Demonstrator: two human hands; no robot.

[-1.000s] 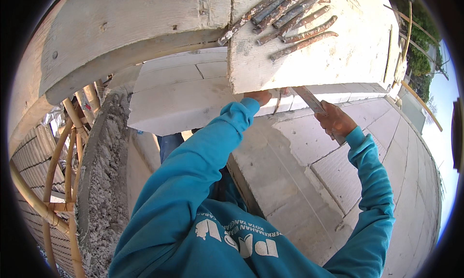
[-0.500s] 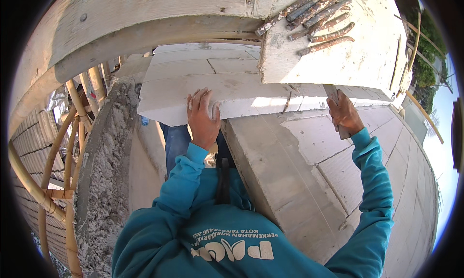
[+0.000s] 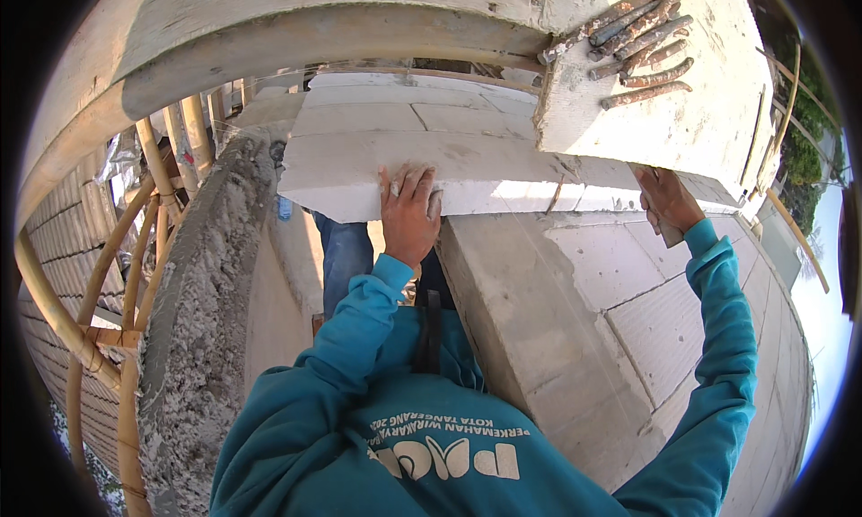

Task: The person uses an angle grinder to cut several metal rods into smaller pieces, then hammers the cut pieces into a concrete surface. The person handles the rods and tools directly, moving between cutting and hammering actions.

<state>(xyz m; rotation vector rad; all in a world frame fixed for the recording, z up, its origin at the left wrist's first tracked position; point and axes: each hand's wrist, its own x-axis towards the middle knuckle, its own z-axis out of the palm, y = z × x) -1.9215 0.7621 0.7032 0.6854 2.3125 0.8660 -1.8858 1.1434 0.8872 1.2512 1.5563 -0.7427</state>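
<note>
My left hand (image 3: 410, 213) rests on the near edge of a white lightweight block (image 3: 350, 168), its fingers laid over the top and its thumb out to the side. My right hand (image 3: 669, 203) is closed round a flat grey bar (image 3: 670, 235). Only the bar's lower end shows below the fist; what lies above is hidden by the hand and an overhanging board (image 3: 646, 126). That hand is close to the right part of the white block course, above a block wall (image 3: 664, 337) with grey mortar smears.
Several short rusty rods (image 3: 642, 45) lie on the board. A long plank (image 3: 332, 36) crosses the far side. To the left are a rough concrete ledge (image 3: 202, 310) and bamboo poles (image 3: 108, 256). A taut thin line runs over the wall's near part.
The view has shifted, so the scene sits further right. My right hand has moved up toward the overhanging board, and the bar's upper part is now hidden. My left hand stays on the block edge.
</note>
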